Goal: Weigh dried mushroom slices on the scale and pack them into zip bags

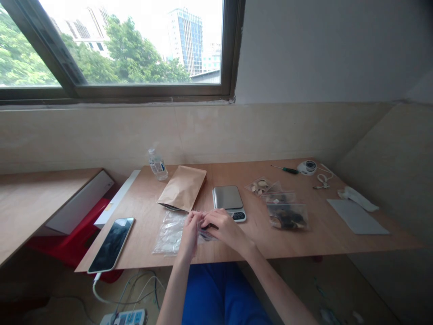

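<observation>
My left hand (192, 228) is closed, its fingertips pinching the edge of a small clear plastic bag (204, 237) near the table's front edge. Beside it, my right hand (221, 225) curls over the same bag with fingers closed. Something dark (210, 226) shows under the right fingers, too small to make out. To the left of my hands lie flat clear plastic bags (168, 234). Just beyond are a brown kraft paper pouch (184, 185), its dark opening facing me, and a digital scale (228, 197) with a steel plate.
Filled zip bags (287, 215) lie right of the scale. Farther right are a screwdriver (290, 170), a white dome camera (307, 167), a cable and a white sheet (356, 217). A water bottle (158, 166) stands at the back left; a charging phone (112, 246) lies at the left edge.
</observation>
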Motion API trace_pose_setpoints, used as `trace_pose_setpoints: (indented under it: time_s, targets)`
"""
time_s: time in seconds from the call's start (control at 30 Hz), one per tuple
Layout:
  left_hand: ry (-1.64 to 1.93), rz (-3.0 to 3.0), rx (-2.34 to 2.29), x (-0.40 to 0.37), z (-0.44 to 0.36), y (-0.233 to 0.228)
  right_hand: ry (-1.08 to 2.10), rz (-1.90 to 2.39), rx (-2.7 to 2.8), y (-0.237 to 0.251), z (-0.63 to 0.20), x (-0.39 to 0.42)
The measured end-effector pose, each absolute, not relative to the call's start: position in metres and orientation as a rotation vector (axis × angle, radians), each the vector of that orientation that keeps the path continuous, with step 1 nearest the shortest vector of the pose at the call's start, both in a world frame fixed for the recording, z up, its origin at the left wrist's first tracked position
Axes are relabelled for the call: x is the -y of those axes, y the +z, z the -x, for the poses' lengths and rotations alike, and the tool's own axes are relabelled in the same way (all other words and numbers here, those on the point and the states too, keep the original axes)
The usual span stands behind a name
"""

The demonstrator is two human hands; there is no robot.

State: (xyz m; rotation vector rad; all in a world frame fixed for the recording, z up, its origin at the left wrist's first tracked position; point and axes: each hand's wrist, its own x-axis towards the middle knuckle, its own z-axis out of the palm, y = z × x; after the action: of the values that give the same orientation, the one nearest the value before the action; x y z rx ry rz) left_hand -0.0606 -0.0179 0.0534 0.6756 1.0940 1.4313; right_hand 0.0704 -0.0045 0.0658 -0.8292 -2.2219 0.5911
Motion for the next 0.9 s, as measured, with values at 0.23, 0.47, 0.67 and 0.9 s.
trace_pose_setpoints:
  time_s: [0.23, 0.47, 0.67, 0.9]
  targets:
    - [1.343, -0.519, -0.997, 0.017, 0.068, 0.059, 0.569, 0.862, 2.319, 0.084, -0.083, 0.018]
    - [1.189, -0.524, -0.879, 0.019, 0.077, 0.065, 0.917, 0.924, 1.99, 0.091, -0.124, 0.015]
    - [1.102, -0.609, -0.849, 0.017, 0.07, 0.061, 1.378, 0.894, 1.586, 0.064, -0.13, 0.005]
    - [1.189, -0.777, -0.841, 0.016, 0.058, 0.044, 1.168, 1.08, 0.994, 0.019, -0.134, -0.02]
